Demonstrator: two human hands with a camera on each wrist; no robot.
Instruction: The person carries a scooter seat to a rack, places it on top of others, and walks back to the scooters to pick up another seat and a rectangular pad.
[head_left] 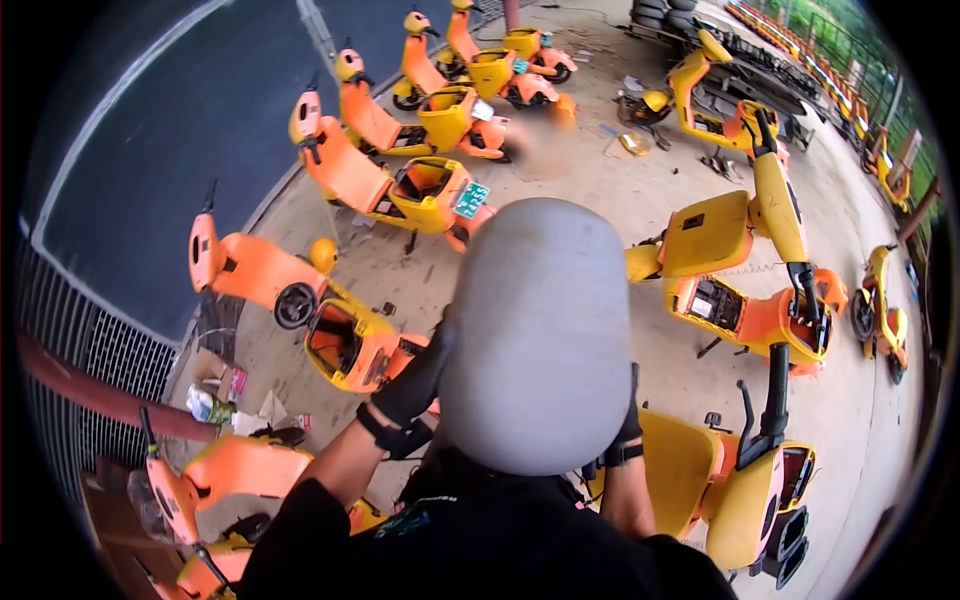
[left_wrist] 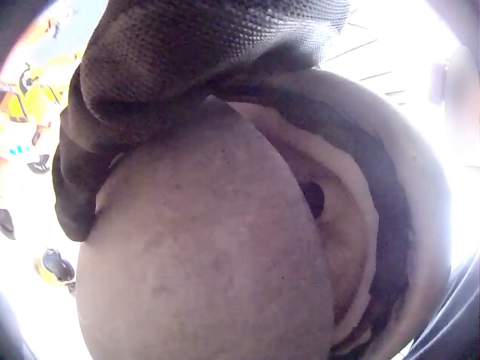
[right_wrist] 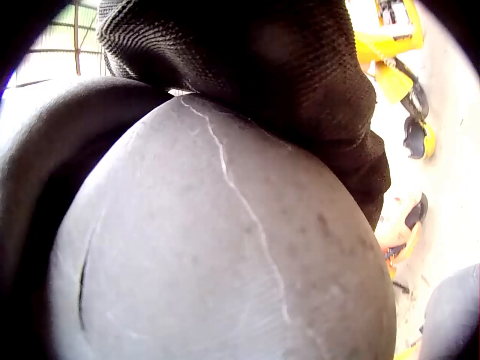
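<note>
A large grey scooter seat (head_left: 540, 335), smooth and rounded, is held up in front of the chest and fills the middle of the head view. My gloved left hand (head_left: 413, 383) grips its left side; the palm is mostly behind it. On the opposite side my gloved right hand (head_left: 628, 425) holds it, largely hidden. Curled fingers (left_wrist: 75, 195) lie over the edge in the left wrist view, where a pale inner rim and a dark hole show behind the grey surface. A pale crack runs down the seat (right_wrist: 225, 225) in the right wrist view.
Orange and yellow scooters stand at left, among them one with an open seat compartment (head_left: 345, 340). A yellow-seated scooter (head_left: 705, 235) and another handlebar (head_left: 775, 420) are close at right. Litter (head_left: 215, 395) lies by a red pole (head_left: 110, 390). Tyres (head_left: 665, 14) are stacked at the back.
</note>
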